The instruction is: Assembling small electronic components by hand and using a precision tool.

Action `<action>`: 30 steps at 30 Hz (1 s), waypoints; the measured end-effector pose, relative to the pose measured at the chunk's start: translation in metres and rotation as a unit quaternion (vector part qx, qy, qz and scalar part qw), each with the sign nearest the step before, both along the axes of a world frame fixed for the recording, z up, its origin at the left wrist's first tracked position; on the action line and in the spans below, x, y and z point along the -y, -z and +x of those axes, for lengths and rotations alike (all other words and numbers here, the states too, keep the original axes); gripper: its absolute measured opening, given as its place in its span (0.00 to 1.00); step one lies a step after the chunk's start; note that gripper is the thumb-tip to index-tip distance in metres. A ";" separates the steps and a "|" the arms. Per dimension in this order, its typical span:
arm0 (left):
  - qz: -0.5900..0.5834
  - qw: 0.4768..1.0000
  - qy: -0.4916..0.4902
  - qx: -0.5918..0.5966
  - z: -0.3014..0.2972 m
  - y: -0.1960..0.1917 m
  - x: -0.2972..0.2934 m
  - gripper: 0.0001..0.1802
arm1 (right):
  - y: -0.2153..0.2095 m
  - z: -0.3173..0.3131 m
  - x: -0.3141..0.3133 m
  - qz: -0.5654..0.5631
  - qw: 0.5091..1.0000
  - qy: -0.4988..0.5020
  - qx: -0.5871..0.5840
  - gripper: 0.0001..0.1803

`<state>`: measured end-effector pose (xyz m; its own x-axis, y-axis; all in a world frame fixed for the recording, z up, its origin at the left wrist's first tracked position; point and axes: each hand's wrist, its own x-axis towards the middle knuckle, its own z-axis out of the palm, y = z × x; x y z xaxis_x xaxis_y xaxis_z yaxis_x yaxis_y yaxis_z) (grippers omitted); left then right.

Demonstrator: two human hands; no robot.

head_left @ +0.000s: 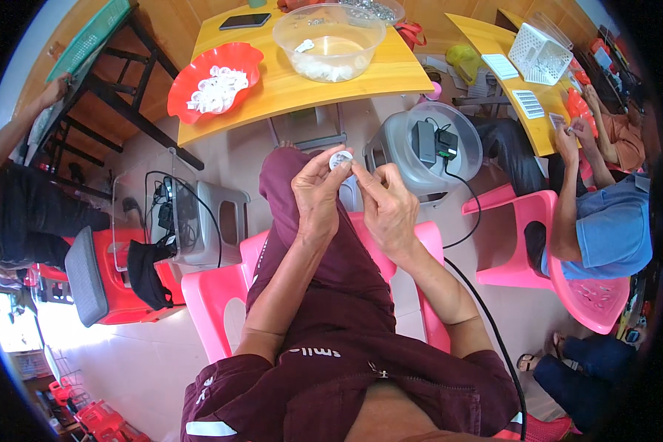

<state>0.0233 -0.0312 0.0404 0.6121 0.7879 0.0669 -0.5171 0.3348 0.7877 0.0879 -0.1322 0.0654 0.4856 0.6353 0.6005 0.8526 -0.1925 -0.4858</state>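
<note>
Maroon jacket, hands at white disc, left pinching, right unclear, red bowl of white pieces

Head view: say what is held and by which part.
A small round white piece, by its rim, in the left hand; whether the right hand also grips it is unclear.

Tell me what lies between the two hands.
In the head view, a small white round piece lies there, held by the left hand; whether the right hand touches it is unclear.
</note>
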 end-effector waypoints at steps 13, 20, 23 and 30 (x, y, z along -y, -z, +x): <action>-0.016 1.000 0.013 -0.008 0.000 -0.003 0.000 0.15 | -0.003 0.001 0.001 0.005 1.000 0.002 0.003 0.18; -0.027 0.999 0.019 -0.010 -0.002 -0.002 -0.003 0.14 | -0.004 0.005 0.001 -0.001 1.000 -0.027 0.012 0.20; -0.027 0.999 0.022 -0.012 -0.002 -0.004 -0.003 0.14 | -0.002 0.004 0.001 0.003 1.000 -0.026 0.009 0.20; -0.016 0.999 0.032 -0.006 -0.005 -0.002 -0.004 0.16 | -0.003 0.002 0.001 0.003 1.000 -0.027 -0.004 0.19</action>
